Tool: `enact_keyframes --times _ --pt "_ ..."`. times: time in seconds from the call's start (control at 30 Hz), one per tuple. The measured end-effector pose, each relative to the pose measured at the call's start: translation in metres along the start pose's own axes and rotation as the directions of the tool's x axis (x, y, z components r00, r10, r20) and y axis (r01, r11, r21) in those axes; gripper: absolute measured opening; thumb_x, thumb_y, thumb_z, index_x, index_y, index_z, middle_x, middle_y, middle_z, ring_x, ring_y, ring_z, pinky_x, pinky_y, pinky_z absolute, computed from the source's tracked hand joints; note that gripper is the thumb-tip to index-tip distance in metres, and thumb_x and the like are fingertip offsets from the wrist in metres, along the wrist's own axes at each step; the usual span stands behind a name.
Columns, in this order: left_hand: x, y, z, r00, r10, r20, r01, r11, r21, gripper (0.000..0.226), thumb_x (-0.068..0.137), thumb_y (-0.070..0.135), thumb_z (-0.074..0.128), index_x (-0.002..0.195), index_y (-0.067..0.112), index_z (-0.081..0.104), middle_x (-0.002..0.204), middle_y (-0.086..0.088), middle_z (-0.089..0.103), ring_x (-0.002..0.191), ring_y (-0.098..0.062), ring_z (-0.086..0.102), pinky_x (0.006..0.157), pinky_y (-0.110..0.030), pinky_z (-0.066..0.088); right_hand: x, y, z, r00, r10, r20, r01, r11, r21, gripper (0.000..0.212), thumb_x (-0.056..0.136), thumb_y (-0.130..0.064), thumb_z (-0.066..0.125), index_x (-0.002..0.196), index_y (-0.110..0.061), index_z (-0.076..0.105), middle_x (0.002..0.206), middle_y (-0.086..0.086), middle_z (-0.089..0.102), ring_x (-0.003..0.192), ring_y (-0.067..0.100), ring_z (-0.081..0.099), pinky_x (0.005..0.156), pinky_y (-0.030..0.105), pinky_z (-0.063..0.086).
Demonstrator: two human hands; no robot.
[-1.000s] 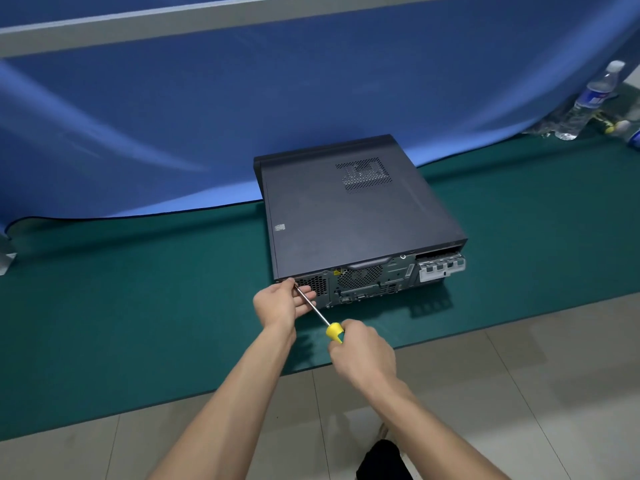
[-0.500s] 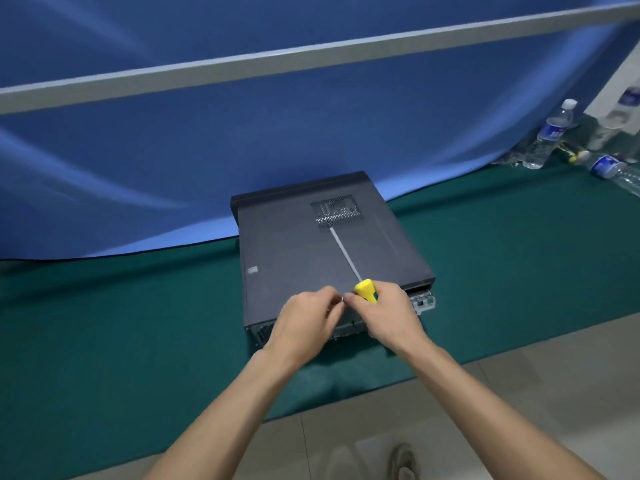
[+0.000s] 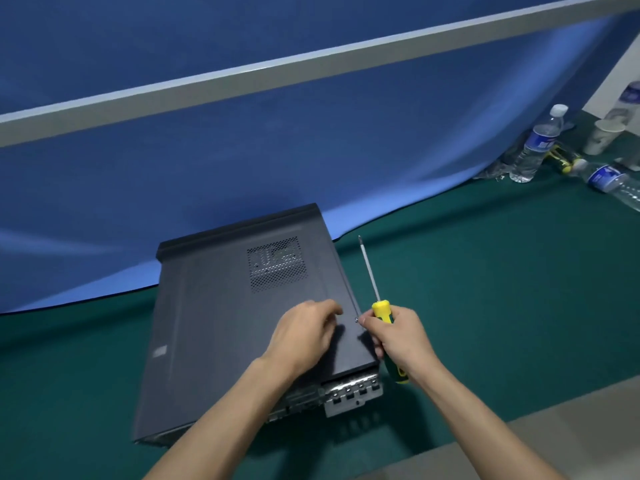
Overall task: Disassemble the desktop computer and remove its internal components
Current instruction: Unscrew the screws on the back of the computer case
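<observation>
A black desktop computer case lies flat on the green mat, its rear panel facing me and a vent grille on top. My left hand is blurred over the near right part of the cover, with its fingers loosely bent and nothing in them. At the case's right edge, my right hand grips the yellow-handled screwdriver with the shaft pointing away from me. A small screw shows at that hand's fingertips.
A blue cloth hangs behind the case. At the far right are an upright water bottle, a bottle lying down and a paper cup. Tiled floor begins at the mat's near edge.
The screwdriver left the rear left corner of the case and swung up, its shaft now pointing away. Both hands rose over the cover, then parted; my right hand moved to the case's right edge.
</observation>
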State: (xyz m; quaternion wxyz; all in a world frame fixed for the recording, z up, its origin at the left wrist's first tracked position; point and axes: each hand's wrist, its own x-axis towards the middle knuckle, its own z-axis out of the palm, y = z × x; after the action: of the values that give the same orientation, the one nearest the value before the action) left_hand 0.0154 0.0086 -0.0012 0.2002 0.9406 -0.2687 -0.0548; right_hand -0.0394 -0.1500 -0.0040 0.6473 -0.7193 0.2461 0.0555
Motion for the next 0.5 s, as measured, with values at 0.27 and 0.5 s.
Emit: enact_keyframes --times 0.27,0.5 --pt "0.058 -0.023 0.028 0.943 -0.306 -0.132 0.315 0.948 0.05 0.011 0.085 0.022 0.045 0.076 0.017 0.041 0.078 0.002 0.047 0.079 -0.018 0.042 0.063 -0.033 0.032 0.065 0.038 -0.034 0.987 0.114 -0.114 -0.116 0.993 -0.008 0.016 0.086 -0.008 0.064 0.07 -0.008 0.064 0.046 -0.001 0.048 0.032 0.009 0.042 0.038 0.017 0.035" --pt "0.063 -0.023 0.04 0.934 -0.282 -0.221 0.313 0.941 0.125 0.018 0.082 0.018 0.05 0.071 0.016 0.036 0.068 0.003 0.042 0.068 -0.019 0.04 0.056 -0.03 0.03 0.126 0.06 -0.009 0.972 0.19 -0.138 -0.203 0.975 -0.09 0.018 0.086 -0.012 0.062 0.068 -0.01 0.061 0.05 0.003 0.051 0.037 0.015 0.049 0.052 0.026 0.042"
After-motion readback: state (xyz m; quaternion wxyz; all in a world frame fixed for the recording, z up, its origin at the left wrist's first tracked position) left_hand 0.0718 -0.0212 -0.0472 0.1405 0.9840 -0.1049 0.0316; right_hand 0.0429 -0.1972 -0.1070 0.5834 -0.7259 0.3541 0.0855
